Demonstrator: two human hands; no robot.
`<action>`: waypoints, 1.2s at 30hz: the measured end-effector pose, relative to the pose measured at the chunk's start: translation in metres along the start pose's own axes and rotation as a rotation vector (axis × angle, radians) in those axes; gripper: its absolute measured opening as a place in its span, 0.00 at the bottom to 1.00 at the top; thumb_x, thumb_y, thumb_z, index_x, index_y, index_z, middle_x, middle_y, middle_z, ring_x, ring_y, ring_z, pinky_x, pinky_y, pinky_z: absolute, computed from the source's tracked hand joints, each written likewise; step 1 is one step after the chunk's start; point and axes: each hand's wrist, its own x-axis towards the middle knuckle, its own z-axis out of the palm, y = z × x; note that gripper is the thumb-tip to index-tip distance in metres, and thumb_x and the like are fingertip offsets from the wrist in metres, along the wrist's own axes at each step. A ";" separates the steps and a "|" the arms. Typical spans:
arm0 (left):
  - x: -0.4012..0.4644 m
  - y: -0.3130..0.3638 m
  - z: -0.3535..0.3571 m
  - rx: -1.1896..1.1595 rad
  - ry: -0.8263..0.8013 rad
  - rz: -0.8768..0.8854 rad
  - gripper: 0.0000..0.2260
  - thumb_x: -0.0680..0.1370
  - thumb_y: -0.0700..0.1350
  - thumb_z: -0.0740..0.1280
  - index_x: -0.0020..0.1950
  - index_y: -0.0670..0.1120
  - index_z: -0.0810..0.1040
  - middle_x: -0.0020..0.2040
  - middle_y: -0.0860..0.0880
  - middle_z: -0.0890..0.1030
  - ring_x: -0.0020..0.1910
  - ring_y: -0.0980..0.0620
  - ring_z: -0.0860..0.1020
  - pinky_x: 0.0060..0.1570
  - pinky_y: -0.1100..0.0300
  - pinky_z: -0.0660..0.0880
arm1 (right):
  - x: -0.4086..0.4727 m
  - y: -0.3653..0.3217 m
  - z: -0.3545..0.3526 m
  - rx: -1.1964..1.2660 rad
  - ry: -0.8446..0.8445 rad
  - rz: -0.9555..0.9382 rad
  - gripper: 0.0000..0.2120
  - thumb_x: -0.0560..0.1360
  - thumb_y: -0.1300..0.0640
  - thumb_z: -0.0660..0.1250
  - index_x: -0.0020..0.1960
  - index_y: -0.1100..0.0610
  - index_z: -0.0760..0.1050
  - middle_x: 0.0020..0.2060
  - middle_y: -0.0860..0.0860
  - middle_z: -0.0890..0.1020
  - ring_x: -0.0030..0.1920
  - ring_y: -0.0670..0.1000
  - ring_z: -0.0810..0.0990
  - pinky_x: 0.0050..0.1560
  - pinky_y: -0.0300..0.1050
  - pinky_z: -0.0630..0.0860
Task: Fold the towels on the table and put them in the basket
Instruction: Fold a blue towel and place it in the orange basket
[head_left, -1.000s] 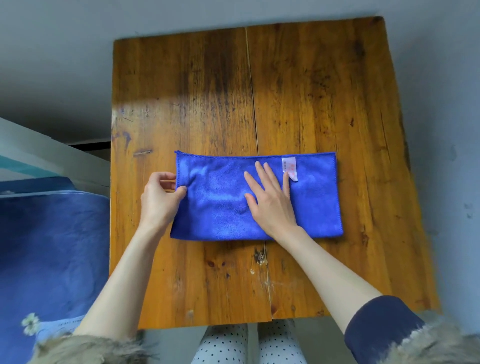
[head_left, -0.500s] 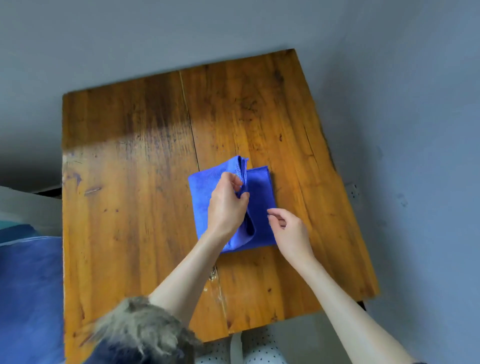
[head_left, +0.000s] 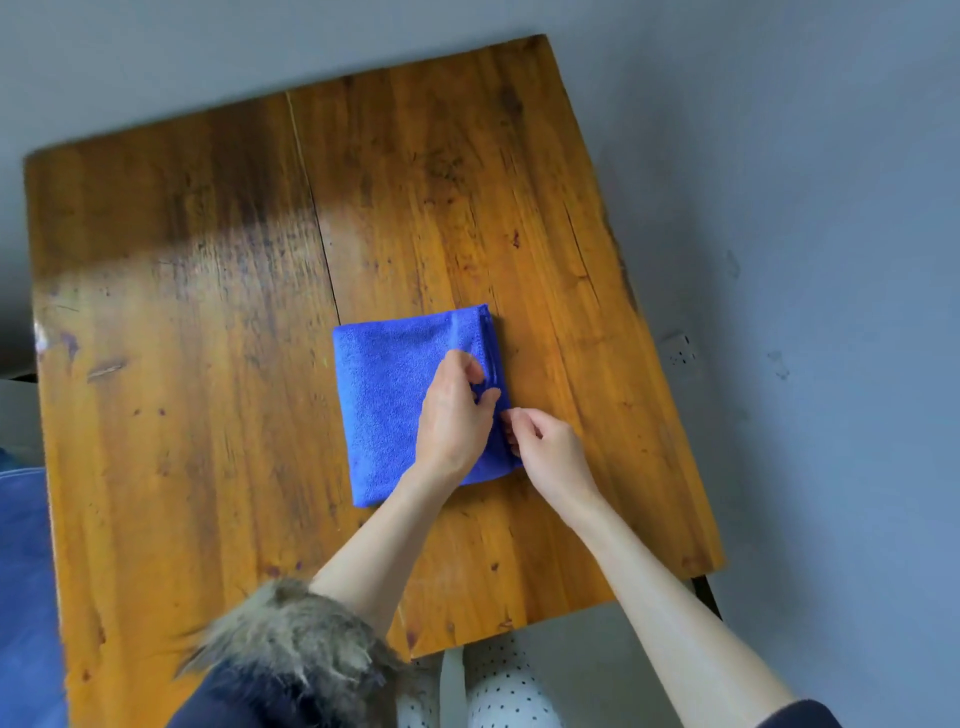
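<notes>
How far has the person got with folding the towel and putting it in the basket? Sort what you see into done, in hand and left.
Done: the blue towel lies folded into a compact square on the wooden table. In hand: the left hand rests on it while the right hand pinches its right edge, aligning the layers. Left: carrying it to the basket, which is not in view.

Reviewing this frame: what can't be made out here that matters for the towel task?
- Basket: not in the head view at all; its place cannot be told.
- Other towels: none in view besides the blue towel.
- Towel's right edge: partly covered by the left hand and right hand, so layer alignment is unclear.
- Right hand's fingers: curled at the towel's edge; whether they pinch it is unclear.
</notes>
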 end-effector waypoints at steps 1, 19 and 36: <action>-0.001 -0.002 -0.001 -0.072 -0.007 0.025 0.08 0.76 0.38 0.65 0.47 0.46 0.67 0.47 0.49 0.76 0.44 0.48 0.75 0.45 0.53 0.74 | 0.001 0.000 -0.001 0.003 -0.011 0.002 0.16 0.80 0.53 0.56 0.48 0.61 0.78 0.43 0.57 0.82 0.44 0.56 0.79 0.48 0.50 0.77; -0.009 -0.090 -0.036 0.675 0.096 0.299 0.23 0.78 0.53 0.52 0.74 0.51 0.62 0.76 0.41 0.57 0.75 0.39 0.51 0.71 0.42 0.50 | 0.024 -0.024 0.016 -0.295 0.127 -0.109 0.04 0.79 0.55 0.59 0.48 0.54 0.70 0.41 0.48 0.76 0.45 0.53 0.75 0.46 0.47 0.70; 0.021 -0.089 -0.045 0.691 0.193 0.383 0.23 0.79 0.54 0.54 0.73 0.51 0.64 0.76 0.43 0.58 0.75 0.40 0.54 0.71 0.40 0.51 | 0.072 -0.009 0.042 -1.060 0.193 -0.729 0.27 0.78 0.47 0.52 0.74 0.57 0.59 0.74 0.56 0.60 0.75 0.54 0.56 0.73 0.58 0.52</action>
